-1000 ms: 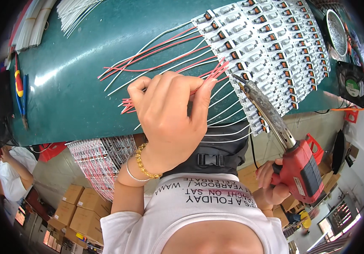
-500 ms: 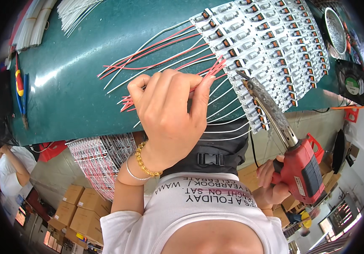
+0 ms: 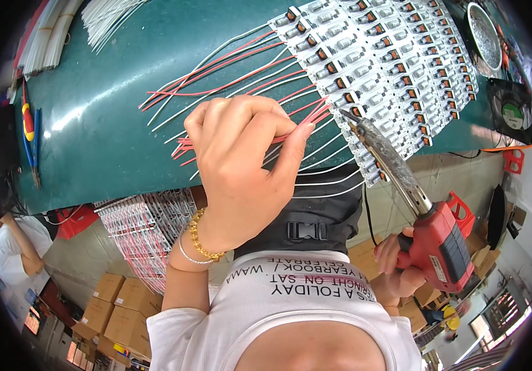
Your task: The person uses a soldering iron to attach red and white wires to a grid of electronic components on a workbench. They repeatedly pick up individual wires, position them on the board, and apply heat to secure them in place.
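Note:
My left hand (image 3: 241,170) is closed on a bundle of thin red wires (image 3: 319,112), pinched between thumb and fingers. Their front ends fan out at the left edge of a panel of small circuit boards (image 3: 374,77); whether they touch it I cannot tell. My right hand (image 3: 395,269) grips a red and black soldering gun (image 3: 444,247) by its handle. The gun's dark tip lies over that same panel edge, just right of the wire ends. White and red wires (image 3: 229,74) run leftward from the rows farther up the panel, and several white wires (image 3: 327,184) trail from the nearer rows.
On the green table (image 3: 111,142) lie a screwdriver (image 3: 28,120), blue-handled tweezers or pliers (image 3: 36,148) and bundled white wires (image 3: 110,25). A metal bowl (image 3: 484,37) and a fan (image 3: 512,112) stand at right. Wired panels (image 3: 145,232) hang below the table's near edge.
My left hand and the red wire ends have shifted slightly toward me along the panel edge. The soldering gun's tip has followed the same way. The panel has slid a little left.

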Motion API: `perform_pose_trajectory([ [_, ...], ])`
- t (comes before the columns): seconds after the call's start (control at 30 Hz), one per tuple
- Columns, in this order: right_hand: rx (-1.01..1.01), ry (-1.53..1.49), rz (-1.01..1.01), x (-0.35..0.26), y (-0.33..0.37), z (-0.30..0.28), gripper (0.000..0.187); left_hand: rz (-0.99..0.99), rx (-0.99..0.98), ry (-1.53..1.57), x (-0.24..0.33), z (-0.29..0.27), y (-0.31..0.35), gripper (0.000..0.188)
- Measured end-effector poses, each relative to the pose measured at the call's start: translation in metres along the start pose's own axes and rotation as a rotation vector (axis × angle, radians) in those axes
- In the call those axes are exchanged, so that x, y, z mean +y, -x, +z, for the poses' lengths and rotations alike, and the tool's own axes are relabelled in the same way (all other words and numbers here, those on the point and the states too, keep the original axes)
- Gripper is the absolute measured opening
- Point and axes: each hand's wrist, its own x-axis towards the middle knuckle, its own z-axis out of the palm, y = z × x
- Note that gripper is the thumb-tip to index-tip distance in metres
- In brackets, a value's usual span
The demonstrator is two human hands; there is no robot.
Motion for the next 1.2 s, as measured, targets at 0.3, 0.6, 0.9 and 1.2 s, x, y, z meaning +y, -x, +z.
perform_pose_trajectory([
  [0.3,-0.059,0.1,-0.02,-0.017,-0.015,0.028,0.077,0.019,0.015,-0.047,-0.001,0.005,0.002,0.016],
  [0.6,-0.049,0.094,-0.055,-0.014,-0.015,0.023,0.08,0.027,0.025,-0.049,0.0,0.006,0.003,0.016],
  [0.9,-0.018,0.069,-0.042,-0.014,-0.01,0.021,0.087,0.009,0.131,0.103,0.001,-0.001,0.002,0.011],
  [1.2,-0.098,-0.018,-0.089,-0.005,-0.003,0.0,0.08,0.043,0.027,0.046,0.006,0.013,0.011,0.015],
])
